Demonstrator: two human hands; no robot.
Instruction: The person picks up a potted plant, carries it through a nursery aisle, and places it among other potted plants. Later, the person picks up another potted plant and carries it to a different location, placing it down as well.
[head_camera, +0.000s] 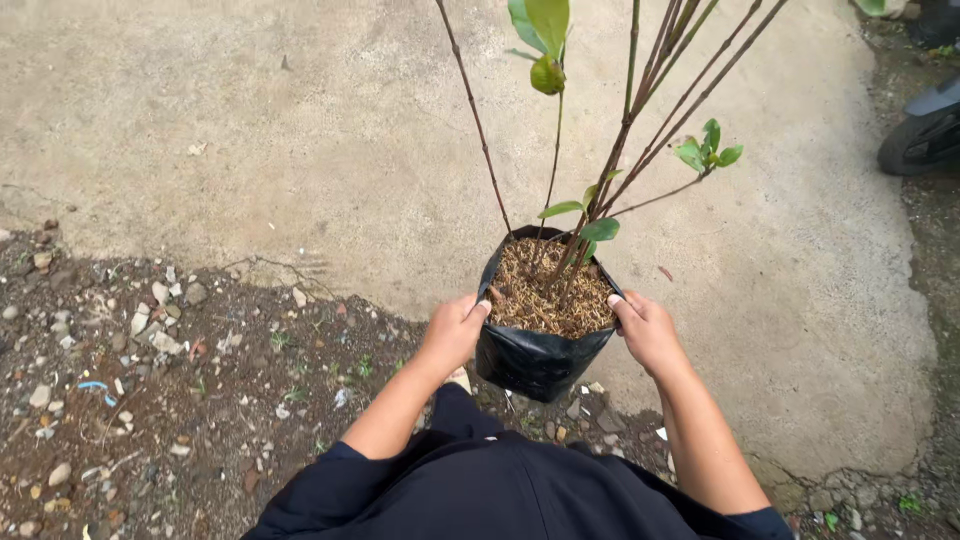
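You stand at the edge where the concrete slab meets the gravel ground: the slab lies ahead of you and to the right, the gravel near you and to the left. The planting bag sits in front of your body at that edge, upright, between your two hands. Your left hand is on the bag's left rim, your right hand on its right rim, both touching it. Soil mix lies inside the bag, and the stems rise from it, fanning up and away from you. A scooter wheel stands at the far right, well apart from the bag.
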